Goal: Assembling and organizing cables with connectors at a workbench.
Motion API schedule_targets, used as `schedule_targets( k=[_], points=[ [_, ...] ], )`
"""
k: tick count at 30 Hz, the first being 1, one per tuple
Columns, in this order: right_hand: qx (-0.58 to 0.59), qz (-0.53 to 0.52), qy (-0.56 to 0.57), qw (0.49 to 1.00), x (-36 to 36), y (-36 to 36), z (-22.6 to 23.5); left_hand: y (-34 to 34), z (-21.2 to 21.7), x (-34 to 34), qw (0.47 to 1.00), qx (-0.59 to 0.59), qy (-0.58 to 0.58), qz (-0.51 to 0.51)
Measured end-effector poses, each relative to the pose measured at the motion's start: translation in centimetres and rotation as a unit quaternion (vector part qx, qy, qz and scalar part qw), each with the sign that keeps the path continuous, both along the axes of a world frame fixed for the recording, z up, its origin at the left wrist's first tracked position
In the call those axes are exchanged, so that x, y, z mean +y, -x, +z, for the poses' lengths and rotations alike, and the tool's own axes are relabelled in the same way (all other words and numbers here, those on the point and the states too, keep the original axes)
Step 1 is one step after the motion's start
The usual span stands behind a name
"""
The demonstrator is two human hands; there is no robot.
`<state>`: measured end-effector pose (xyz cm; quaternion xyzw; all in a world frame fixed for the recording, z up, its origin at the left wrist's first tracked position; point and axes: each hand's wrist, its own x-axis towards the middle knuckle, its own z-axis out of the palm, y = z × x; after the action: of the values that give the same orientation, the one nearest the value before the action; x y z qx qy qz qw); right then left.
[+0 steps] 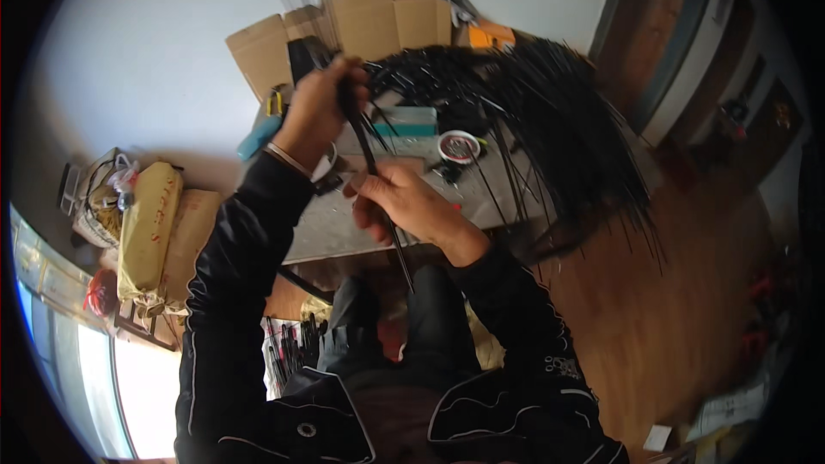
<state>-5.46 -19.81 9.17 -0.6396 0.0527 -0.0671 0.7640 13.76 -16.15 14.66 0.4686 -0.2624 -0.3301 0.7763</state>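
My left hand [318, 107] is raised above the table and grips the gathered end of a big bundle of long black cable ties [550, 120], which fans out to the right and droops over the table's right side. My right hand [404, 202] is lower, pinching a single black tie [378, 180] that runs from the left hand down past my lap. Both sleeves are black with thin white piping.
A grey work table [344, 223] holds a roll of tape [458, 146], a teal box [404, 123] and small tools. Cardboard boxes [369, 21] stand behind it. A yellow sack [148, 232] lies at the left; more black ties [288, 348] lie on the wooden floor.
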Motion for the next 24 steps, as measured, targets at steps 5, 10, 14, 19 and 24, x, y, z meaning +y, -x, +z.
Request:
schedule_targets(
  k=[5, 10, 14, 19, 24],
  points=[
    [-0.053, -0.354, 0.283, 0.889, -2.9, 7.8, -5.0, -3.0, -0.5, 0.4, 0.996, 0.029, 0.048, -0.064],
    [0.268, -0.374, 0.385, 0.8, -6.5, 20.8, -11.4, -0.6, 0.0, 0.7, 0.997, 0.032, 0.037, -0.062],
    [0.29, -0.36, 0.353, 0.814, -3.0, 22.1, -17.7, -2.2, -1.0, 0.1, 0.989, -0.003, 0.076, -0.13],
    [0.242, -0.334, 0.283, 0.866, -2.0, 18.0, -21.5, -2.5, -1.0, 0.5, 0.988, 0.0, 0.053, -0.143],
    [0.123, -0.388, 0.111, 0.907, -1.6, 16.5, -15.8, -0.7, 0.9, 2.9, 0.995, 0.01, 0.021, -0.098]
  ],
)
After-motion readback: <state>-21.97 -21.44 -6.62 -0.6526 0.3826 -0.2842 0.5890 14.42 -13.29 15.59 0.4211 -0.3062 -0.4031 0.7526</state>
